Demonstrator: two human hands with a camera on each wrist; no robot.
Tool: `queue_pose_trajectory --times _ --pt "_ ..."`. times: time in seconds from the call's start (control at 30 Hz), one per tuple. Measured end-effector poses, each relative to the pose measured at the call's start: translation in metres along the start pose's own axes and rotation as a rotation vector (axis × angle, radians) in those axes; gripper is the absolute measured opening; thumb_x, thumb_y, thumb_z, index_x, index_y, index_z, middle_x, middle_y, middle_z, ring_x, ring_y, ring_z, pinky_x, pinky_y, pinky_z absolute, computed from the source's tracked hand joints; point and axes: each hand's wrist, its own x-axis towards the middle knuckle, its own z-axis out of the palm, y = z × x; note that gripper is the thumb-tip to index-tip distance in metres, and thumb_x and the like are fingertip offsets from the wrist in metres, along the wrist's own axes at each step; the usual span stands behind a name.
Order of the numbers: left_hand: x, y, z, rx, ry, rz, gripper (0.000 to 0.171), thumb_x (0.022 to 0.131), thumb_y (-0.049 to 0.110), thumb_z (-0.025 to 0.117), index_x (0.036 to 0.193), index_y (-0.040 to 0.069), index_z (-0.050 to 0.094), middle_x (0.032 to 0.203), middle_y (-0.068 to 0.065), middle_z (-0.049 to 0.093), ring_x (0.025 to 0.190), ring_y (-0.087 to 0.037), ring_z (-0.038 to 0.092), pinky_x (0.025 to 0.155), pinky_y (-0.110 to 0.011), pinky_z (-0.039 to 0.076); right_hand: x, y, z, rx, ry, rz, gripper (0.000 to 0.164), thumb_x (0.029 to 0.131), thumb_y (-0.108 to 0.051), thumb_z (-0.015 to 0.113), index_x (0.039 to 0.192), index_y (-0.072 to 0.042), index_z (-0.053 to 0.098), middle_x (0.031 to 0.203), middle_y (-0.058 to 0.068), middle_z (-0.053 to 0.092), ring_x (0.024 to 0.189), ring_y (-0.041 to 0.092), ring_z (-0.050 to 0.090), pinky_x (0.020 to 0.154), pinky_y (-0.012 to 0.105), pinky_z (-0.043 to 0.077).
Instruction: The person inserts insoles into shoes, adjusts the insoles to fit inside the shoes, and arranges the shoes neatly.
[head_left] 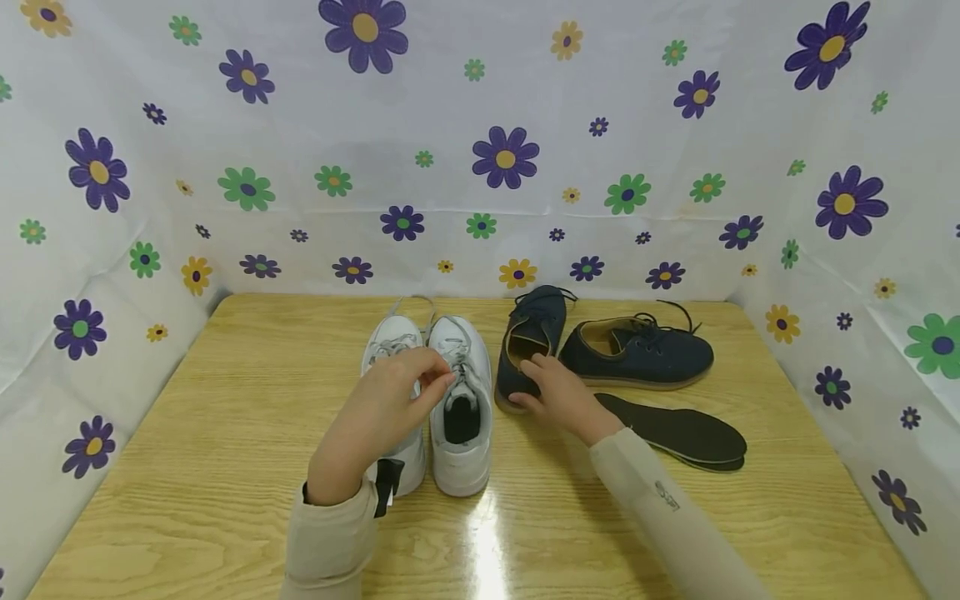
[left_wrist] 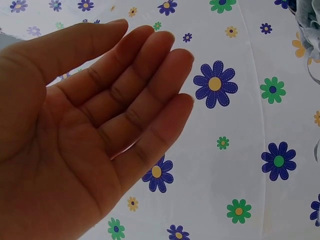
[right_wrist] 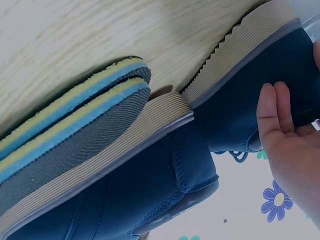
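Note:
A pair of white sneakers (head_left: 461,467) stands side by side, toes toward the back, laces loose. My left hand (head_left: 401,392) hovers above them in the head view; its fingers are loosely bent and hold nothing, as the left wrist view shows. To the right stands an upright navy shoe (head_left: 551,308) with a tan lining. My right hand (head_left: 562,396) grips its heel end, thumb at the outside and fingers at the opening; some fingertips are hidden. The second navy shoe (head_left: 660,362) lies close beside it, toe to the right.
Two dark insoles (head_left: 693,433) lie stacked in front of the second navy shoe; their yellow and blue edges show in the right wrist view. The wooden table (head_left: 225,433) is bounded at the back and sides by a white flowered cloth (head_left: 420,117).

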Motion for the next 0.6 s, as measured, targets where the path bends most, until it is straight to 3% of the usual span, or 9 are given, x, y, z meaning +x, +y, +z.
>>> queue_pose_trajectory --times 0.3,0.6 --pt "0.002 0.0 0.0 0.006 -0.003 0.008 0.005 0.092 0.007 0.063 0.088 0.008 0.066 0.081 0.002 0.062 0.075 -0.011 0.057 0.069 -0.032 0.048 -0.008 -0.002 0.0 0.001 0.019 -0.077 0.029 0.087 -0.027 0.071 0.097 -0.006 0.054 0.08 0.001 0.038 0.068 0.016 0.038 0.064 0.031 0.036" --pt "0.001 0.001 0.001 0.003 -0.008 0.007 0.005 0.092 0.007 0.064 0.088 0.008 0.066 0.082 0.001 0.062 0.075 -0.011 0.057 0.068 -0.032 0.048 -0.018 -0.008 0.0 -0.005 0.002 -0.094 0.03 0.086 -0.029 0.072 0.095 -0.007 0.054 0.081 0.0 0.037 0.07 0.016 0.038 0.064 0.03 0.037"
